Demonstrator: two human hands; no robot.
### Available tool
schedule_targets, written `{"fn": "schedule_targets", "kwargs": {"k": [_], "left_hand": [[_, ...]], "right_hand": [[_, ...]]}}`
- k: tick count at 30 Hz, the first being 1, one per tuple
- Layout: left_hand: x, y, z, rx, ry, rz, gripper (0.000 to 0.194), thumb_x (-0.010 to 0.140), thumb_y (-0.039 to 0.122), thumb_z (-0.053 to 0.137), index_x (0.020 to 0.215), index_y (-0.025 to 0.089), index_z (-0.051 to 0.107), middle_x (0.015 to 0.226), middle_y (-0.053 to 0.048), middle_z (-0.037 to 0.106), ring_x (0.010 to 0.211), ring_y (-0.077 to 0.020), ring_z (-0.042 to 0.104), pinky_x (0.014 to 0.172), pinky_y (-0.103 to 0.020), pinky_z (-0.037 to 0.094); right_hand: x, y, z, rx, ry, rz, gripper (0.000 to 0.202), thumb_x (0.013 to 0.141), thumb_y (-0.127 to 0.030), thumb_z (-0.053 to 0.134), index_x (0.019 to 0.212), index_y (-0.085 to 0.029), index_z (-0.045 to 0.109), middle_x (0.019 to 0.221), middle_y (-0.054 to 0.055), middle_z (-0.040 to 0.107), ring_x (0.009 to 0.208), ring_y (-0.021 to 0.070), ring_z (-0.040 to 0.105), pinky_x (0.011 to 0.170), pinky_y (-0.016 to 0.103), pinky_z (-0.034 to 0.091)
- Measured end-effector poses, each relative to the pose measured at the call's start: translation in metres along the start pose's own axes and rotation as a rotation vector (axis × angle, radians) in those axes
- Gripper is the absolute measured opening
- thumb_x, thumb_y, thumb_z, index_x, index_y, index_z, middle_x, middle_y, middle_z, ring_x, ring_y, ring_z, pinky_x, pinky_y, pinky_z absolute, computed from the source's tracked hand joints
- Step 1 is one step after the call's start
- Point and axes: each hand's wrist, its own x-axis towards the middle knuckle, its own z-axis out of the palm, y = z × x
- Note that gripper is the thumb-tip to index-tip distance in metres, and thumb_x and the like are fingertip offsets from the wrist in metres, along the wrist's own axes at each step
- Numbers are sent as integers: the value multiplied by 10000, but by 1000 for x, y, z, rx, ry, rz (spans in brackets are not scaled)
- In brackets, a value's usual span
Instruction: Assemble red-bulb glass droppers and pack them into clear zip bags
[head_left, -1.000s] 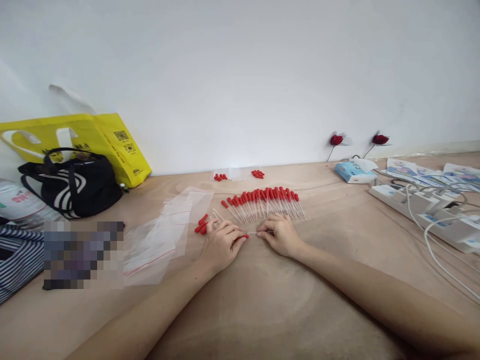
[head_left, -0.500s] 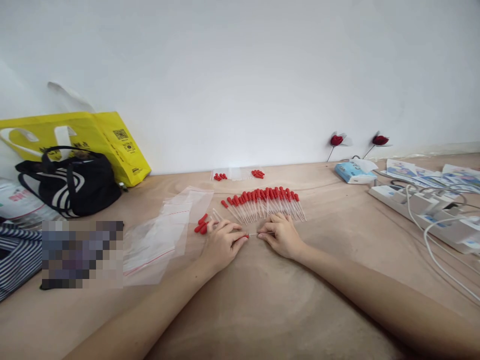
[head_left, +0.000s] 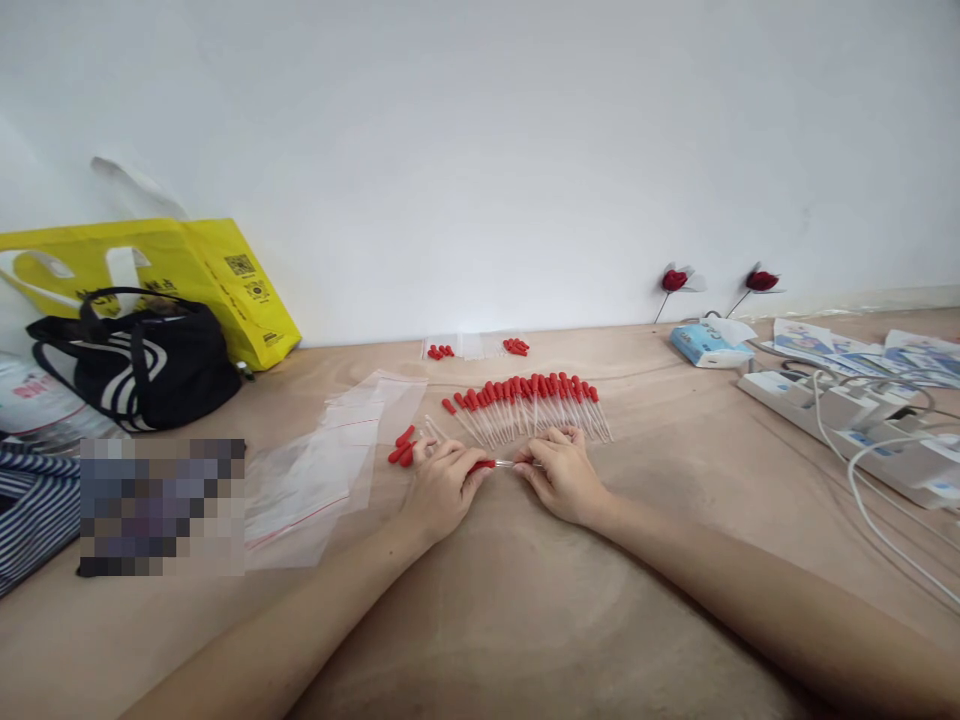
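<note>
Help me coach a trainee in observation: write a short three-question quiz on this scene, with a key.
1. Which hand has a red bulb in its fingers?
2. True or false: the black bag sits in front of the yellow bag.
3. What lies just beyond the right hand? A) paper leaflets B) a row of red-topped droppers C) a power strip

Key: 1. the left hand; 2. true; 3. B

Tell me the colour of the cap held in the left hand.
Red. The cap in the left hand shows best in the head view.
</note>
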Motion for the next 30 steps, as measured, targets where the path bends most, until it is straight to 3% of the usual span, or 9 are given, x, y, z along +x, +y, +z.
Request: {"fn": "schedule_targets", "kwargs": {"k": [23, 30], "left_hand": [[0, 1, 0, -95, -67, 37, 148, 837, 227, 451, 771, 213, 583, 726, 28, 655, 748, -148, 570, 921, -430, 179], [1, 0, -1, -133, -53, 4, 134, 833, 253, 466, 788, 212, 585, 756, 28, 663, 736, -142, 573, 907, -432, 189]], "right_hand": [[0, 2, -2, -80, -12, -205, 197, 828, -246, 451, 802, -238, 646, 740, 18, 629, 783, 165, 429, 806, 376, 181], [1, 1, -5, -42, -14, -124, 181, 826, -234, 449, 806, -214, 628, 760, 13, 640, 741, 150, 434, 774, 361, 192]]}}
